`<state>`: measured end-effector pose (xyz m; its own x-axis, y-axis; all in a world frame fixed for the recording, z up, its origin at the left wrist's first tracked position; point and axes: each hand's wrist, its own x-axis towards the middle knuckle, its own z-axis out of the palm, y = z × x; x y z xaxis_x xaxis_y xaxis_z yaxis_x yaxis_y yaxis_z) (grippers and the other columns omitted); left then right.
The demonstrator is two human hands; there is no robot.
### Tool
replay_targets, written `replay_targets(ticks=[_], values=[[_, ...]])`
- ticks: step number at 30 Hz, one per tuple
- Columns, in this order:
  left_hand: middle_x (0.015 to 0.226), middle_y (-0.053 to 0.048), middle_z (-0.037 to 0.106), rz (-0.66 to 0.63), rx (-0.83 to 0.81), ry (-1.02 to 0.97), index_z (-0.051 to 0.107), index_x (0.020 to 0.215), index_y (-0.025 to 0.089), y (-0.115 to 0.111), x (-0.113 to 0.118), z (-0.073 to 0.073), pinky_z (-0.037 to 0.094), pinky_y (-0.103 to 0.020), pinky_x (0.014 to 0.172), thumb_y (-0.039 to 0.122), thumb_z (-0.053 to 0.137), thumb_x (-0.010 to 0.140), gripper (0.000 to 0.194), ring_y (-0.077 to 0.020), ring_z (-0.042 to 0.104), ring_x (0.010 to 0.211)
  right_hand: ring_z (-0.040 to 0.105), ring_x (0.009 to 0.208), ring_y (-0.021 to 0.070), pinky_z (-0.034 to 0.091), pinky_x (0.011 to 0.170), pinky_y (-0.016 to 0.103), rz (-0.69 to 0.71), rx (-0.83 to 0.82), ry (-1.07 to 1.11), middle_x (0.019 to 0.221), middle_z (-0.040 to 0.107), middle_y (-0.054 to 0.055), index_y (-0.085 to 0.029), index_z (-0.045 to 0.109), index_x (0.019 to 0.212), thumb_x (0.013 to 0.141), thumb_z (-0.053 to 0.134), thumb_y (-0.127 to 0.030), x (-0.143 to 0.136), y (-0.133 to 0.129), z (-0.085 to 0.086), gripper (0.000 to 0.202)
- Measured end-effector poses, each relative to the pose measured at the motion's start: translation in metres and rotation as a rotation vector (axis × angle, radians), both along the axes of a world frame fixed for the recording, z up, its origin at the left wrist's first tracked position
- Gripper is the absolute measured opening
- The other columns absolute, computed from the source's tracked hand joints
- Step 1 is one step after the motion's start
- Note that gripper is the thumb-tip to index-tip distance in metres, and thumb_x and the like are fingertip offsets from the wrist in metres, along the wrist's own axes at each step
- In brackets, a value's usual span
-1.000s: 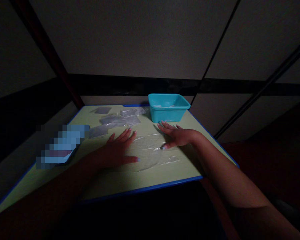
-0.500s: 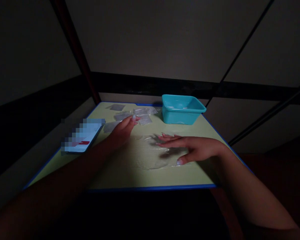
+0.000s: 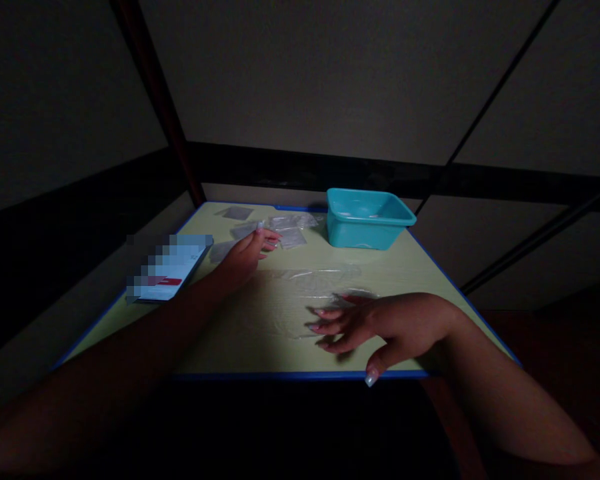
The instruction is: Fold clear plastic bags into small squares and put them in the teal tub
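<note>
A clear plastic bag (image 3: 305, 287) lies flat and slightly wrinkled on the pale table (image 3: 230, 353). Over its near right part is my right hand (image 3: 387, 327), palm down with fingers spread and the thumb by the table's front edge. Whether the fingertips press on the plastic I cannot tell. My left hand (image 3: 247, 253) is beyond the bag's left end, thumb raised and fingers stretched out, with nothing visible in it. Close by it are several small folded plastic pieces (image 3: 293, 237), some partly hidden behind the hand.
A turquoise plastic basket (image 3: 365, 230) stands at the back right of the table. On the left lies a tablet-like device (image 3: 173, 267) with a lit, partly blurred screen. Another folded piece (image 3: 237, 213) is near the back left corner. Dark panelled walls (image 3: 305, 80) rise behind.
My right hand has moved toward the table's front edge across the clear bag. The fingers of my left hand have opened out from a pinch, and that hand has shifted slightly left.
</note>
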<state>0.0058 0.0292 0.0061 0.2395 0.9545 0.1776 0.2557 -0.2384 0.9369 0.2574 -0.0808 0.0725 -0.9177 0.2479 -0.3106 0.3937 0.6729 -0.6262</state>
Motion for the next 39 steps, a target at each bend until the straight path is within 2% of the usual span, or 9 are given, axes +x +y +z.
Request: replay_targets(ticks=[3,7,11,15,20,25,31,39], values=[[0.106,-0.008,0.064,-0.002,0.010,0.002,0.062,0.102,0.019,0.001,0.000,-0.001,0.045,-0.033,0.081,0.059,0.025,0.092,0.056,-0.0213,0.058,0.097,0.008,0.144,0.0235,0.000,0.115,0.049,-0.021,0.010,-0.035,0.152,0.028,0.010,-0.021,0.039,0.142,0.084,0.066,-0.032,0.000,-0.001,-0.002,0.065],[0.106,-0.008,0.064,0.006,0.008,0.019,0.062,0.102,0.019,0.001,0.000,-0.001,0.046,-0.034,0.081,0.062,0.024,0.091,0.058,-0.0213,0.058,0.096,0.008,0.144,0.0223,0.001,0.116,0.046,-0.026,0.010,-0.046,0.152,0.028,0.009,-0.021,0.036,0.144,0.084,0.066,-0.033,0.001,-0.002,-0.003,0.067],[0.105,-0.009,0.064,0.002,0.008,0.047,0.062,0.103,0.019,0.002,-0.001,-0.002,0.046,-0.034,0.083,0.063,0.023,0.091,0.060,-0.0214,0.058,0.096,0.010,0.144,0.0223,-0.002,0.116,0.047,-0.040,0.002,-0.065,0.152,0.027,0.009,-0.021,0.031,0.146,0.085,0.065,-0.037,-0.001,-0.003,-0.004,0.071],[0.106,-0.009,0.064,-0.008,0.005,0.066,0.061,0.103,0.018,0.002,0.000,-0.001,0.047,-0.035,0.083,0.059,0.022,0.092,0.058,-0.0217,0.059,0.096,0.012,0.143,0.0221,0.003,0.117,0.044,-0.045,-0.022,-0.011,0.150,0.031,0.012,-0.017,0.033,0.145,0.084,0.065,-0.038,-0.002,-0.002,-0.005,0.072],[0.101,-0.010,0.065,-0.015,0.027,0.096,0.062,0.098,0.016,-0.002,0.000,0.002,0.047,-0.036,0.082,0.054,0.028,0.092,0.051,-0.0220,0.060,0.094,0.019,0.142,0.0230,0.003,0.116,0.043,-0.070,-0.038,0.089,0.147,0.037,0.012,-0.020,0.040,0.142,0.081,0.069,-0.037,-0.001,0.003,-0.008,0.069],[0.086,-0.007,0.066,-0.106,0.067,0.094,0.064,0.083,0.017,-0.004,0.001,0.003,0.048,-0.034,0.078,0.056,0.036,0.087,0.048,-0.0203,0.061,0.084,0.029,0.139,0.0195,0.008,0.117,0.038,-0.077,-0.121,0.142,0.143,0.045,0.010,-0.021,0.046,0.138,0.085,0.065,-0.034,0.002,0.012,-0.012,0.058],[0.075,-0.005,0.065,-0.167,0.079,0.143,0.063,0.077,0.019,-0.007,0.003,0.008,0.048,-0.032,0.070,0.058,0.036,0.085,0.048,-0.0188,0.060,0.071,0.024,0.140,0.0174,0.017,0.115,0.036,-0.098,-0.184,0.243,0.142,0.044,0.011,-0.017,0.050,0.135,0.085,0.064,-0.027,0.004,0.020,-0.019,0.052],[0.066,-0.002,0.062,-0.405,0.029,0.258,0.061,0.070,0.018,-0.013,0.000,0.011,0.044,-0.027,0.058,0.052,0.048,0.079,0.037,-0.0143,0.055,0.058,0.028,0.139,0.0161,0.019,0.115,0.035,-0.187,-0.229,0.291,0.141,0.047,0.008,-0.020,0.052,0.133,0.088,0.060,-0.024,0.004,0.024,-0.018,0.046]])
